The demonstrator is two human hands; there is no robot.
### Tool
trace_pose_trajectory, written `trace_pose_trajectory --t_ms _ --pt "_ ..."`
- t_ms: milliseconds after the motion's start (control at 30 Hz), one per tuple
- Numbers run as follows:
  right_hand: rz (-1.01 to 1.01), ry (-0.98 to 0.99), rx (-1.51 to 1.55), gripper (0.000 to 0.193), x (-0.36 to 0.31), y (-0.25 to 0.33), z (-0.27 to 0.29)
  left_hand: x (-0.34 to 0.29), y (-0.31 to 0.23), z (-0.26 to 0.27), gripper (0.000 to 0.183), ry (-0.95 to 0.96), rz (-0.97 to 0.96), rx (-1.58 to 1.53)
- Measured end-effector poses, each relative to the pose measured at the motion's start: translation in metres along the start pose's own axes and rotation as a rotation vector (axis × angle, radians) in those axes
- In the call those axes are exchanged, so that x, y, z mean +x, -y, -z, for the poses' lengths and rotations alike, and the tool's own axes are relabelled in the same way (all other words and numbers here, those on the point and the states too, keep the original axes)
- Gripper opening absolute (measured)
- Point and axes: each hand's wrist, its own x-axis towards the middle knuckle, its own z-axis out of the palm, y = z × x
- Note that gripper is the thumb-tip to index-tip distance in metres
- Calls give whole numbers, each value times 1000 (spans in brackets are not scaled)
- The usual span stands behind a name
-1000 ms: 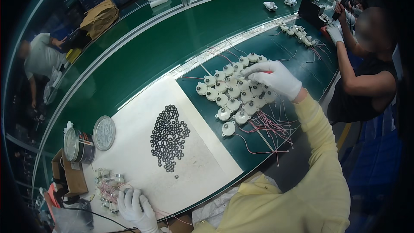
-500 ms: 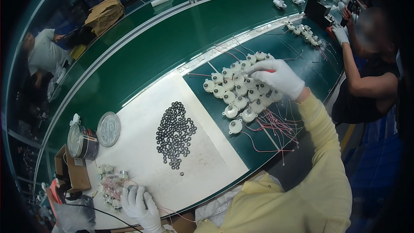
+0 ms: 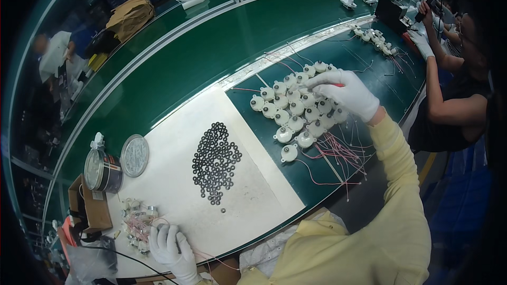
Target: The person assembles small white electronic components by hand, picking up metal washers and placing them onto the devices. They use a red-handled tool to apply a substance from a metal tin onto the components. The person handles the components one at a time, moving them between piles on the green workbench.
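My gloved right hand [image 3: 348, 94] is above the far right part of a group of round white motors [image 3: 283, 135] with dark centres and pink wires. Its fingers are closed around a slim tool with a red part [image 3: 339, 85]; the tool's tip is hard to make out. At the near left, my gloved left hand [image 3: 170, 250] lies beside a heap of small motors with pink wires [image 3: 138, 226]. Its fingers are stretched and slightly apart, and I see nothing held in them. Many small black rings [image 3: 215, 161] lie on the white sheet between my hands.
An open tin [image 3: 108, 174], its round lid [image 3: 135, 155] and a cardboard box [image 3: 92, 206] stand at the left. A green conveyor [image 3: 174, 79] runs behind the bench. More motors [image 3: 376, 39] lie far right, near a co-worker's gloved hand [image 3: 421, 45].
My right hand has shifted slightly right over the motors, still holding the tool. My left hand stays in place. The co-worker at the right has moved a little.
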Motion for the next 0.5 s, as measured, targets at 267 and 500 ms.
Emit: trace_pose_trajectory --t_ms 267,500 --pt "155 114 -85 25 17 9 -32 -1 1 -1 18 -14 -11 0" --pt "170 120 -147 26 15 2 -30 -1 2 -6 22 -47 -23 -4"
